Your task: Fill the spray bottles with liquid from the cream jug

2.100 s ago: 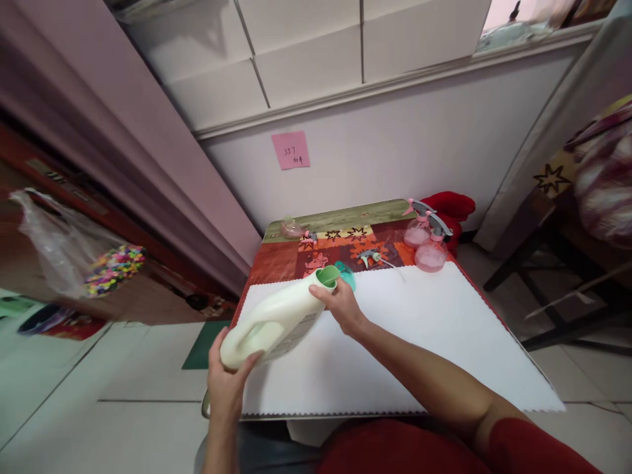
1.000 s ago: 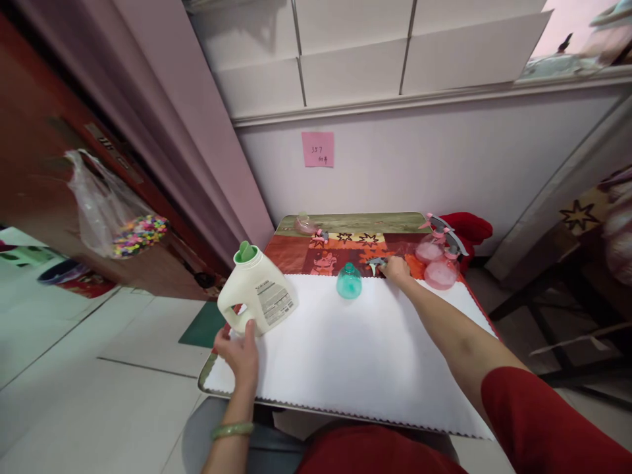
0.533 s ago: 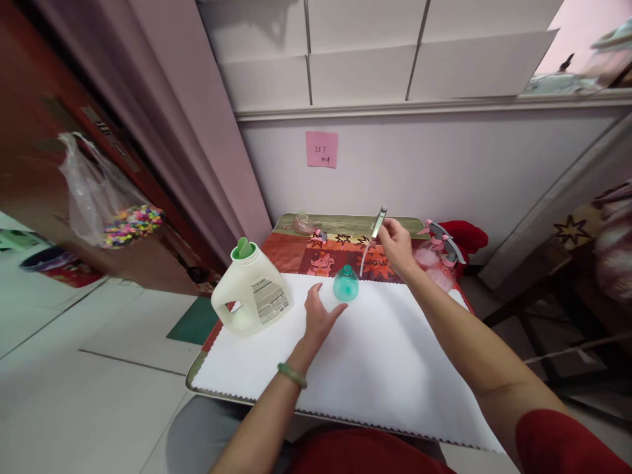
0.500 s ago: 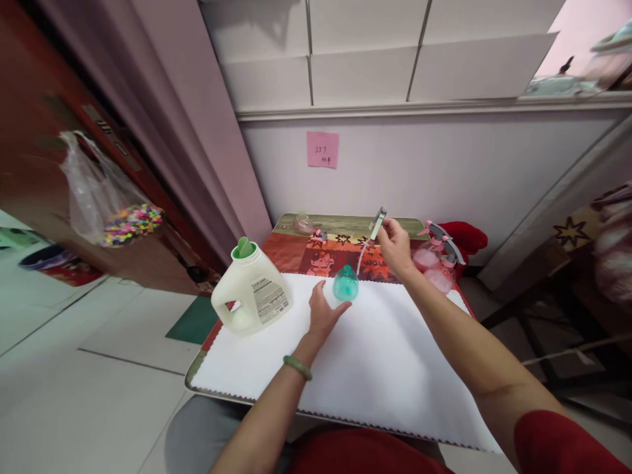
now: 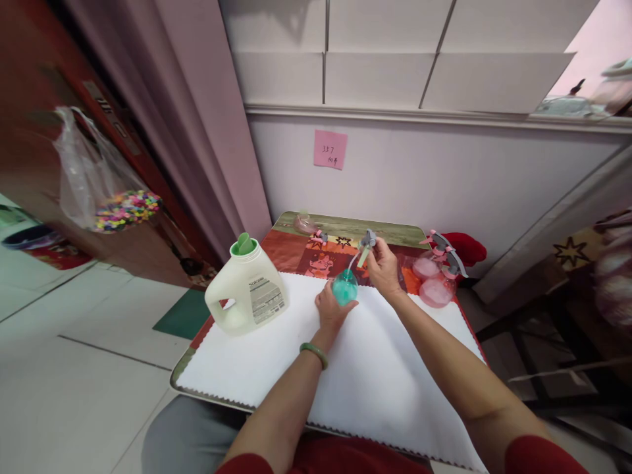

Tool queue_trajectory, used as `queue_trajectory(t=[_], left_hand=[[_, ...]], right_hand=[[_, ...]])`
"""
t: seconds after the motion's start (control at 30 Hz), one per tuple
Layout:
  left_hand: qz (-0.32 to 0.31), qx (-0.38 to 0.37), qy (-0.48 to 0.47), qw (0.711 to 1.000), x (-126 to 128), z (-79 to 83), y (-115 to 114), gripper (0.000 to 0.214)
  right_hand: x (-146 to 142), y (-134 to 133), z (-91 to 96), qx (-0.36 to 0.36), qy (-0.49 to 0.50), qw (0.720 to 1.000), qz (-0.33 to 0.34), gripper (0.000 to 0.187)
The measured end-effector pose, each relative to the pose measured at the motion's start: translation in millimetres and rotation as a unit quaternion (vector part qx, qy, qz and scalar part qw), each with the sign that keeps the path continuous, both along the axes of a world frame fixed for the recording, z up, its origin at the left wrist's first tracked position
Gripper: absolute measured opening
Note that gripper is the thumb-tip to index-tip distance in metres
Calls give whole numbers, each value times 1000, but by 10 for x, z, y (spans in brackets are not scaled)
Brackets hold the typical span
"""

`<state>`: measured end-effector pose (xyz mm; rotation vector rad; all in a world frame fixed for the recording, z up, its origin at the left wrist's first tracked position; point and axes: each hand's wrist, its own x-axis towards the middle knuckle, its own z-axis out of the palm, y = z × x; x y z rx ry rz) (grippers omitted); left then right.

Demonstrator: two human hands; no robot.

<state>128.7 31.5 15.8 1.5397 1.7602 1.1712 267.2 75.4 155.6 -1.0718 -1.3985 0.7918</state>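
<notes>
Teal bottle: stands upright (image 5: 344, 289) on the white mat (image 5: 390, 382), left grip on it, tube at its mouth
Left hand: at the near side of the teal bottle (image 5: 333, 307), its grip curled part-way round the body, fingers on the left, thumb on the right
Right hand: above and to the right of the teal bottle (image 5: 383, 264), its grip pinched on the gray and pale-green spray head (image 5: 366, 247)
Tube: slants from the spray head down to the teal bottle's mouth (image 5: 353, 259); whether its tip is inside is too small to tell
Jug: cream, upright, left of the teal bottle and apart from it (image 5: 266, 280), green spout on top
Pink bottles: two, right of the teal bottle (image 5: 437, 294), pink and gray tops fitted
Small clear bottle: beyond and left of the teal bottle (image 5: 303, 225), a loose pink and gray nozzle (image 5: 320, 236) just beside it
Desk: under the teal bottle and mat, patterned surface showing beyond them (image 5: 285, 253)
Pink note: on the wall beyond the teal bottle (image 5: 330, 150)
</notes>
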Motion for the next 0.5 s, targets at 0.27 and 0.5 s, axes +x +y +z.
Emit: queue_trajectory(t=[0.27, 0.5], left_hand=[[-26, -16, -121, 992, -61, 365, 45, 82], [-155, 19, -319, 935, -303, 941, -383, 77]], right_hand=[[-120, -111, -226, -71, 63, 994, 54, 41], [-25, -245, 276, -104, 131, 980, 107, 46]])
